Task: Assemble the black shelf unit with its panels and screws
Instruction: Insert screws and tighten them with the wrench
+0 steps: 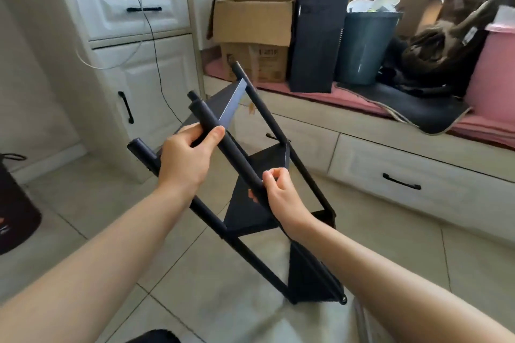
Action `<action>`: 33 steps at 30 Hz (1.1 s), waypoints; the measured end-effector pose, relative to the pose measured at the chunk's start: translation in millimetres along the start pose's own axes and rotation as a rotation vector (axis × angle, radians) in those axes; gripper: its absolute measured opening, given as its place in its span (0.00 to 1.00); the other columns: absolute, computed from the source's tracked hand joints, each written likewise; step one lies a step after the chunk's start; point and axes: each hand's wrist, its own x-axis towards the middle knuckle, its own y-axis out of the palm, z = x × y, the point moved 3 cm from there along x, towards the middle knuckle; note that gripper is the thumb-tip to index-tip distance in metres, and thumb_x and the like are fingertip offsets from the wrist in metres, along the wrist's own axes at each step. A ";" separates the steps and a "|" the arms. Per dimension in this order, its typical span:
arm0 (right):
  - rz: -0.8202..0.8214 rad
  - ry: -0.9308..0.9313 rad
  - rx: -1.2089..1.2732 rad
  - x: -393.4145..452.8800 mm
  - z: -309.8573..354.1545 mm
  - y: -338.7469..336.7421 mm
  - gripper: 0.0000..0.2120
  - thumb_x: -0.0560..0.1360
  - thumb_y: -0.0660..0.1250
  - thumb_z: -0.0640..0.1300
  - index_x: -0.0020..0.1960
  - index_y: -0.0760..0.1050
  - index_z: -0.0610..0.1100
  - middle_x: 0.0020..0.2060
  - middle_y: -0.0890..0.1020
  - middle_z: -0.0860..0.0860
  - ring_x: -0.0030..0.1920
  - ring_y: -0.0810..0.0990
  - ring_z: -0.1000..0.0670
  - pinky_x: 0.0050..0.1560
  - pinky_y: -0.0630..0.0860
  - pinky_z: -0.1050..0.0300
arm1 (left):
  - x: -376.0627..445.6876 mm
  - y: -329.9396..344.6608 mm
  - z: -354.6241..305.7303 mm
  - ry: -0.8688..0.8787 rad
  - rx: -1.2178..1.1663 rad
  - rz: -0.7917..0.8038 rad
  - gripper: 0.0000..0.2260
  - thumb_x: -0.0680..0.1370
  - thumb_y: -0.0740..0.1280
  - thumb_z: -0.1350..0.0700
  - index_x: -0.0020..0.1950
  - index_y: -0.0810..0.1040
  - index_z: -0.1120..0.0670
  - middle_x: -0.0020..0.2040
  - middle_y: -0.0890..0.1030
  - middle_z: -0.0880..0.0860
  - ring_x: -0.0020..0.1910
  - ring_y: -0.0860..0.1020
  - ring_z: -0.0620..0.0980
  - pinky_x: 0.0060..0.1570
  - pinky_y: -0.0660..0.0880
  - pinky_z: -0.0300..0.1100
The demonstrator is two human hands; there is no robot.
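The black shelf unit [250, 211] is held tilted above the tiled floor, its lower end near my lap. It has three dark panels: a top panel [223, 103], a middle panel [264, 161] and a bottom panel [309, 278], joined by black poles. My left hand [186, 159] grips the near pole [237, 156] just under the top panel. Lower on the same pole, my right hand [281, 192] pinches it with thumb and fingertips. A far pole [267, 114] and a left pole [145, 153] stick out at the top.
A white cabinet [133, 44] with cables hanging over it stands at left. On a low ledge with drawers [390, 170] sit a cardboard box [253, 25], a tall black box [317, 33], a grey bin [365, 47] and bags. A dark bag [14, 203] lies at the left edge.
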 end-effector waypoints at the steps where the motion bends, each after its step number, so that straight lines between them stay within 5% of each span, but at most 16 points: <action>1: 0.017 -0.013 -0.020 5.5 -1.8 8.3 0.07 0.85 0.53 0.49 0.57 0.65 0.46 0.43 0.82 0.46 0.34 0.80 0.60 0.36 0.74 0.71 | 1.7 -9.6 11.9 -0.028 -0.019 -0.011 0.05 0.79 0.69 0.44 0.49 0.82 0.42 0.42 0.81 0.36 0.39 0.76 0.27 0.39 0.67 0.25; 7: 0.104 0.033 -0.077 31.9 -22.8 44.1 0.07 0.85 0.54 0.48 0.58 0.65 0.45 0.48 0.82 0.41 0.35 0.83 0.60 0.32 0.73 0.73 | -4.1 -56.5 85.3 -0.247 -0.128 -0.080 0.09 0.76 0.74 0.46 0.35 0.84 0.38 0.39 0.85 0.38 0.47 0.82 0.39 0.48 0.71 0.34; 10: 0.158 0.057 -0.102 36.6 -41.6 60.1 0.06 0.85 0.54 0.48 0.57 0.65 0.45 0.50 0.81 0.39 0.37 0.84 0.58 0.33 0.75 0.71 | -16.9 -74.8 124.2 -0.344 -0.137 -0.087 0.04 0.72 0.75 0.44 0.38 0.86 0.40 0.42 0.86 0.40 0.50 0.82 0.41 0.54 0.73 0.39; 14: 0.209 0.072 -0.178 39.7 -71.3 74.1 0.06 0.85 0.55 0.48 0.55 0.65 0.47 0.48 0.80 0.41 0.37 0.85 0.57 0.34 0.76 0.69 | -42.4 -88.2 165.7 -0.465 -0.180 -0.120 0.02 0.68 0.76 0.43 0.39 0.86 0.38 0.41 0.86 0.42 0.49 0.82 0.43 0.50 0.73 0.41; 18: 0.226 0.094 -0.298 38.5 -103.5 76.5 0.05 0.84 0.55 0.51 0.53 0.65 0.51 0.46 0.81 0.43 0.40 0.85 0.55 0.40 0.81 0.62 | -71.4 -86.3 204.5 -0.609 -0.264 -0.123 0.11 0.68 0.78 0.50 0.46 0.85 0.52 0.43 0.87 0.47 0.49 0.83 0.47 0.45 0.73 0.39; 25: 0.242 0.173 -0.447 30.3 -139.7 76.6 0.05 0.84 0.55 0.53 0.52 0.66 0.53 0.47 0.80 0.45 0.50 0.82 0.45 0.56 0.80 0.44 | -107.2 -80.8 249.8 -0.738 -0.381 -0.074 0.26 0.56 0.80 0.51 0.52 0.85 0.56 0.48 0.87 0.53 0.53 0.84 0.52 0.56 0.76 0.46; 29: 0.190 0.179 -0.486 30.9 -162.0 82.5 0.05 0.84 0.53 0.53 0.51 0.65 0.55 0.46 0.79 0.48 0.52 0.78 0.47 0.57 0.77 0.46 | -111.2 -79.8 278.5 -0.742 -0.332 -0.057 0.28 0.54 0.81 0.47 0.52 0.86 0.53 0.49 0.87 0.53 0.51 0.85 0.51 0.54 0.78 0.47; 33: 0.085 0.159 -0.495 33.2 -184.3 91.2 0.05 0.84 0.52 0.53 0.50 0.64 0.56 0.44 0.79 0.49 0.50 0.77 0.48 0.48 0.74 0.52 | -119.4 -74.4 304.2 -0.747 -0.299 -0.062 0.26 0.55 0.80 0.47 0.51 0.86 0.54 0.47 0.87 0.53 0.50 0.85 0.52 0.54 0.78 0.47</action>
